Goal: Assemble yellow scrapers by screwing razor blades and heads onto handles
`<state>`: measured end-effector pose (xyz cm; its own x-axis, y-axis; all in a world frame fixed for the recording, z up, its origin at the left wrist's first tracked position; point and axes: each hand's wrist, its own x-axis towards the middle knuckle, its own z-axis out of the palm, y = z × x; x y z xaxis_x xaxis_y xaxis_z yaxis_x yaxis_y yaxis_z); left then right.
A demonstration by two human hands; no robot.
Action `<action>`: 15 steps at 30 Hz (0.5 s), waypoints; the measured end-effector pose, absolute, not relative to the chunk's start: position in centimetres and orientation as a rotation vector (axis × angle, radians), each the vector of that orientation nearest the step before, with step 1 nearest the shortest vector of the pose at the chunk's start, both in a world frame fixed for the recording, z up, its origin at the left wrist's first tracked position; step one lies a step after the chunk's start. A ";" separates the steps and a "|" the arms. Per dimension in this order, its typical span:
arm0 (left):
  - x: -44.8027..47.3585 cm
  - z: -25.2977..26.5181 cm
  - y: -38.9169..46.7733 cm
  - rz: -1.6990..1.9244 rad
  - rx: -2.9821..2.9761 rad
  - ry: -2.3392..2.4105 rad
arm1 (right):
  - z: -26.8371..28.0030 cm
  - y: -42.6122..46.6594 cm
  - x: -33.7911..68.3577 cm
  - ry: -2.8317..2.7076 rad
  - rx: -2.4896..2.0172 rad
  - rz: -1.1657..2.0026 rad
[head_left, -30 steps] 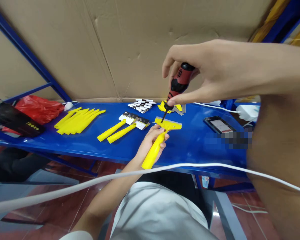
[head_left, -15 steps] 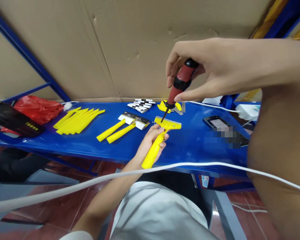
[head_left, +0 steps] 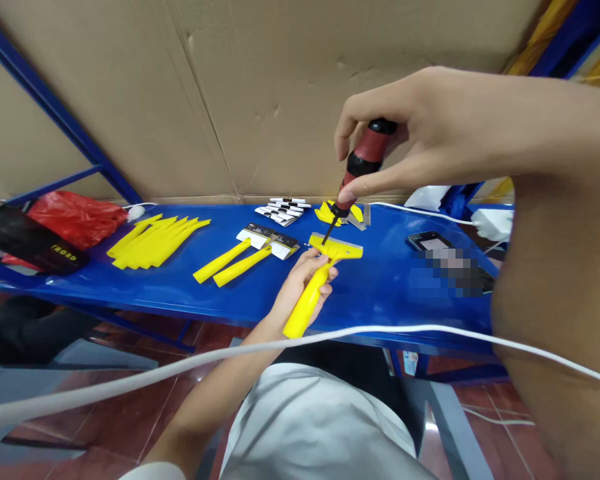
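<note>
My left hand [head_left: 300, 280] is closed around a yellow scraper [head_left: 307, 303], whose wide head points away from me. In my right hand [head_left: 405, 133] is a red and black screwdriver [head_left: 365, 160], tilted, its tip meeting the left part of the scraper head. A screw shows at the right part of that head. Left of my left hand lie two yellow scrapers [head_left: 240, 267] with black and white card covers over their heads. Tiny screws [head_left: 307, 245] lie just behind my left fingers.
Several yellow handles [head_left: 160, 247] lie side by side at the left on the blue table [head_left: 380, 300]. Behind are folded cards [head_left: 283, 212] and small yellow parts [head_left: 325, 213] with blades. A phone [head_left: 440, 250] lies right; a white cable [head_left: 380, 329] crosses in front.
My right hand has shifted its fingers and turned slightly about the screwdriver handle. The screwdriver tip stays on the scraper head, and my left hand keeps its hold.
</note>
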<state>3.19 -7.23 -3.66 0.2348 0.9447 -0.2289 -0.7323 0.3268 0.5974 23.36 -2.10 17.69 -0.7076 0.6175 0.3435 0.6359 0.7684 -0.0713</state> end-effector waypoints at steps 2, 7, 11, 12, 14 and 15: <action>3.2 -3.6 -7.2 1.193 0.401 0.619 | 17.6 -2.1 23.3 -2.586 -0.990 -0.076; 3.2 -3.5 -7.3 1.194 0.387 0.621 | 17.7 -2.3 23.3 -2.651 -0.916 0.061; 3.2 -3.7 -7.2 1.193 0.395 0.620 | 17.6 -2.5 23.0 -2.602 -0.948 -0.022; 3.2 -3.7 -7.2 1.190 0.401 0.618 | 17.6 -2.5 22.9 -2.579 -0.972 -0.035; 3.2 -3.8 -7.1 1.186 0.405 0.613 | 17.5 -2.5 22.9 -2.565 -1.000 -0.016; 3.1 -3.8 -7.1 1.186 0.402 0.609 | 17.5 -2.4 23.0 -2.581 -0.996 0.008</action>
